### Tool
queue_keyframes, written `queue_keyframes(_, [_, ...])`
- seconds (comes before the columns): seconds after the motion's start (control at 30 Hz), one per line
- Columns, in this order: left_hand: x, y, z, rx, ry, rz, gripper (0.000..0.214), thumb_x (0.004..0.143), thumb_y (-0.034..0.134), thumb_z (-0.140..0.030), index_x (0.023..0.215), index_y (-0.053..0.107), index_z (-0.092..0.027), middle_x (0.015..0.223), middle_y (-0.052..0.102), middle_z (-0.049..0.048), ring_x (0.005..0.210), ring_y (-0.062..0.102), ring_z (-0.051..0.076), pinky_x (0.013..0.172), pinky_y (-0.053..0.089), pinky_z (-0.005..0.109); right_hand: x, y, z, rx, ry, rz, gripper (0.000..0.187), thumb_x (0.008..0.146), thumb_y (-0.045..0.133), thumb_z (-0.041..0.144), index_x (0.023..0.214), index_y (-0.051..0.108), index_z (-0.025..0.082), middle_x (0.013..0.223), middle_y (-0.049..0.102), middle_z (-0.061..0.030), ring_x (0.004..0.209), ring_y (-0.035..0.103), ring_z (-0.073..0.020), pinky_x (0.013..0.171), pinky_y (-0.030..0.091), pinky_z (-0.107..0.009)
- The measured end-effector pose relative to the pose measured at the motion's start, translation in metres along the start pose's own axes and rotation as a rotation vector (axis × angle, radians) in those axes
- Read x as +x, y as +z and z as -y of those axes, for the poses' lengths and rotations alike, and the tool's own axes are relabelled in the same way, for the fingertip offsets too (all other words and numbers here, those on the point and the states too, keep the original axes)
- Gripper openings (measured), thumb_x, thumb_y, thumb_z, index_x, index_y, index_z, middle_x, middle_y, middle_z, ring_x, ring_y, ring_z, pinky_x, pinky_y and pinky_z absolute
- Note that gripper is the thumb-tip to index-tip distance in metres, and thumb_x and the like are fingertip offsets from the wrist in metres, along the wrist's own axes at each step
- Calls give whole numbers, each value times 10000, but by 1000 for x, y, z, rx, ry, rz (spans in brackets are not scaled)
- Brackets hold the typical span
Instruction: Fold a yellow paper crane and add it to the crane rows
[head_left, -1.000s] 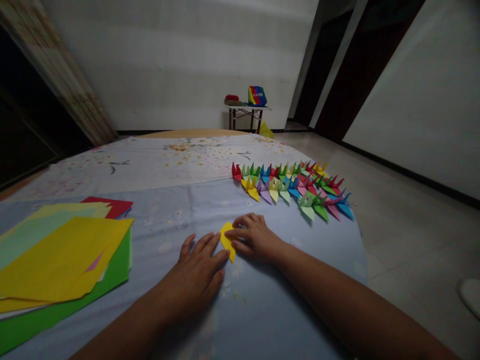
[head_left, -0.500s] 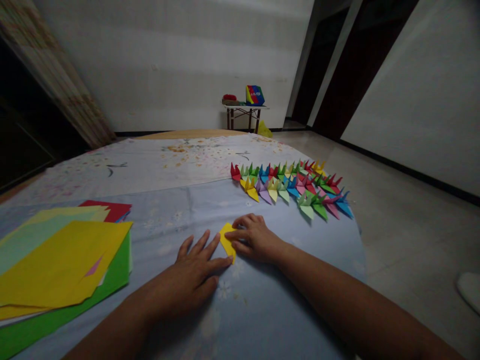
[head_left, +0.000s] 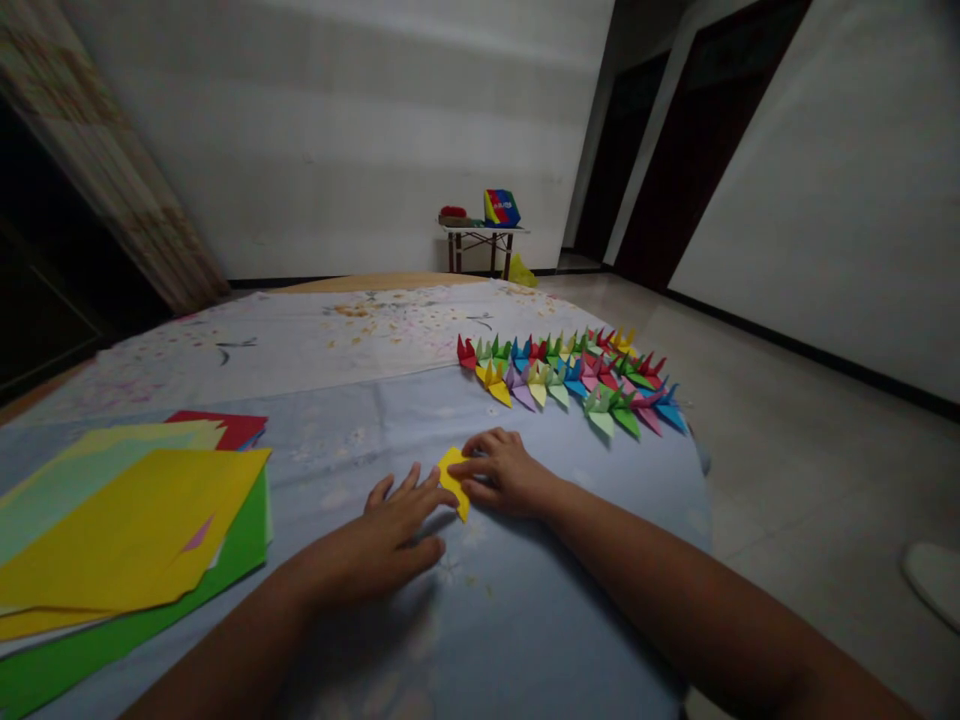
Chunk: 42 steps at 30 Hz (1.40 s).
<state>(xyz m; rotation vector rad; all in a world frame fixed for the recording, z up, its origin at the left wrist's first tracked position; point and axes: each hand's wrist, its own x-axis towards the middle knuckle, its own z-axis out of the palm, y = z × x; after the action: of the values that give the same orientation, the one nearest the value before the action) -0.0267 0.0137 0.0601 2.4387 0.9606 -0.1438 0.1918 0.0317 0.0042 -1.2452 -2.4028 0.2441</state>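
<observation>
A small folded piece of yellow paper (head_left: pixel 452 484) lies on the blue tablecloth in front of me, partly covered by fingers. My right hand (head_left: pixel 504 474) rests over its right side, with bent fingertips pressing on the paper and the fingers somewhat apart. At the paper's left edge is my left hand (head_left: pixel 405 525), its fingers spread and the index fingertip at the paper. The thumb points right, off the paper. Whatever creases lie beneath the right fingers are hidden.
Rows of folded paper cranes (head_left: pixel 570 375) in many colours stand at the table's right. A stack of coloured paper sheets (head_left: pixel 135 520) lies at the left. Behind, a small side table (head_left: pixel 480 232) holds a multicoloured box (head_left: pixel 501 207).
My left hand has lifted slightly and its fingers have curled a little. The right hand stays on the yellow paper. The camera view has tilted up slightly.
</observation>
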Motion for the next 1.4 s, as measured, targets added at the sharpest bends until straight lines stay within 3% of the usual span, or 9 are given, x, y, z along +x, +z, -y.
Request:
queue_keyframes(0.17, [0, 12, -8, 167, -8, -11, 623, 825, 421, -455, 1385, 198, -295, 1465, 106, 131, 1332, -19, 315, 1014, 44, 603, 0, 0, 1, -5, 0, -8, 277, 807, 564, 346, 1079, 613, 328, 1078, 544, -51, 995, 406, -214, 846, 270, -390])
queue_keyframes(0.37, [-6, 9, -13, 205, -17, -3, 624, 787, 488, -379, 1361, 250, -334, 1471, 93, 103, 1334, -34, 295, 1017, 20, 603, 1, 1, 1, 8, 0, -15, 279, 805, 560, 327, 1079, 613, 337, 1072, 548, -47, 988, 410, -213, 845, 274, -389])
queue_keyframes(0.57, [-6, 7, -10, 160, -7, 6, 618, 768, 519, -330, 1343, 291, -354, 1474, 141, 80, 1346, 53, 282, 1030, 20, 587, 1, 2, 2, 28, 5, -32, 276, 802, 563, 327, 1073, 613, 342, 1065, 548, -44, 994, 415, -215, 840, 279, -388])
queue_keyframes(0.7, [-4, 4, -6, 144, -9, -9, 523, 799, 492, -345, 1307, 368, -365, 1474, 189, 48, 1343, 106, 302, 1036, 47, 585, 1, 1, -1, 45, -9, -60, 299, 812, 558, 336, 1110, 588, 328, 1050, 551, -50, 979, 428, -208, 837, 288, -381])
queue_keyframes(0.8, [-4, 4, -3, 124, -6, -33, 469, 816, 477, -409, 1279, 422, -357, 1462, 245, 51, 1334, 152, 318, 1036, 64, 585, 2, 0, -6, 54, 66, -139, 331, 828, 542, 343, 1152, 560, 275, 1027, 550, -75, 967, 436, -205, 829, 299, -371])
queue_keyframes(0.97, [5, 9, 4, 93, 15, -216, 388, 860, 406, -411, 1235, 473, -333, 1305, 468, 64, 1244, 351, 265, 1043, 93, 553, 4, -2, -7, 53, 136, -88, 282, 808, 557, 403, 1042, 614, 257, 995, 549, -61, 966, 426, -212, 824, 296, -373])
queue_keyframes(1.03, [12, 13, 10, 84, -22, -340, 349, 878, 372, -366, 1197, 490, -291, 1201, 541, 56, 1160, 434, 228, 1038, 139, 520, 5, -2, -5, 57, 148, -60, 269, 796, 569, 401, 1014, 623, 253, 997, 547, -55, 963, 421, -212, 825, 290, -373])
queue_keyframes(1.17, [27, 21, 19, 94, -150, -555, 317, 864, 383, -348, 1127, 510, -225, 1139, 560, 68, 1112, 447, 236, 987, 227, 477, 7, -2, 0, 57, 177, -58, 274, 780, 587, 363, 1024, 608, 239, 1020, 542, -54, 980, 403, -216, 838, 274, -376])
queue_keyframes(1.4, [38, 27, 16, 65, -214, -636, 218, 794, 474, -330, 961, 571, -228, 1000, 589, 46, 1012, 496, 253, 916, 286, 463, 9, 2, 6, 82, 159, -53, 302, 742, 620, 315, 1014, 569, 194, 1055, 545, -67, 1007, 395, -225, 842, 278, -370])
